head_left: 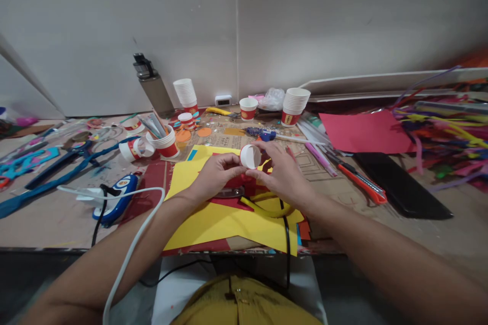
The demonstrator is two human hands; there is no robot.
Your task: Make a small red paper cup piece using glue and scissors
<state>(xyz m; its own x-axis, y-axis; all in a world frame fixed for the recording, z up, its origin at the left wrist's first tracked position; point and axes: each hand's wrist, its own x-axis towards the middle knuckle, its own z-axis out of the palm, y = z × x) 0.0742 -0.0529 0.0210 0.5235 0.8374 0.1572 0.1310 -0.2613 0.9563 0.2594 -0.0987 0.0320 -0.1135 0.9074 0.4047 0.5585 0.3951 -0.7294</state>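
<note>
A small paper cup (250,157), its white round face toward me, is held up between both hands over the yellow sheet. My left hand (219,175) pinches its left lower edge with thumb and finger. On the other side, the thumb and fingers of my right hand (280,170) grip its right side. Below them lie the yellow paper (186,223), some red paper pieces and a yellow-handled tool (267,210), partly hidden by my hands.
White-and-red cup stacks (295,104) stand at the back. A cup of sticks (165,143) is at left. Right of my hands lie a red cutter (362,183), a black phone (402,185) and red paper (366,132). A white cable (141,228) crosses my left forearm.
</note>
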